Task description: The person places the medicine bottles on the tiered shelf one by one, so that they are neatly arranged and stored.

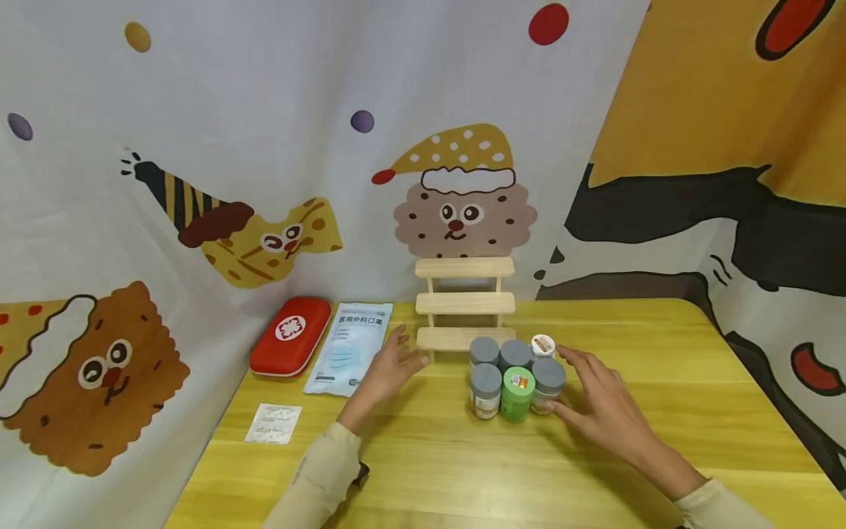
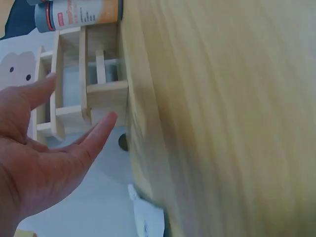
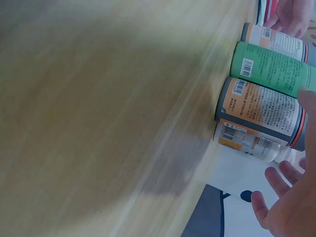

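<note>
A cluster of bottles stands on the table, several with grey lids (image 1: 485, 376), one green bottle (image 1: 516, 397) in front and a small white-capped bottle (image 1: 543, 345) at the back right. My right hand (image 1: 604, 408) is spread at the cluster's right side, its thumb close to the front-right grey-lidded bottle (image 3: 259, 108) and its fingers by the white-capped one. Left of a three-tier wooden rack (image 1: 465, 302) is my left hand (image 1: 388, 367), fingers extended and palm bare. In the left wrist view its fingertips overlap the rack (image 2: 106, 88).
Left of the rack lie a blue-and-white mask packet (image 1: 350, 349), a red first-aid case (image 1: 291, 336) and a small white printed packet (image 1: 274, 424). Behind the table (image 1: 436, 470) hangs a cartoon-printed cloth (image 1: 264, 88). The rack stands near the table's back edge.
</note>
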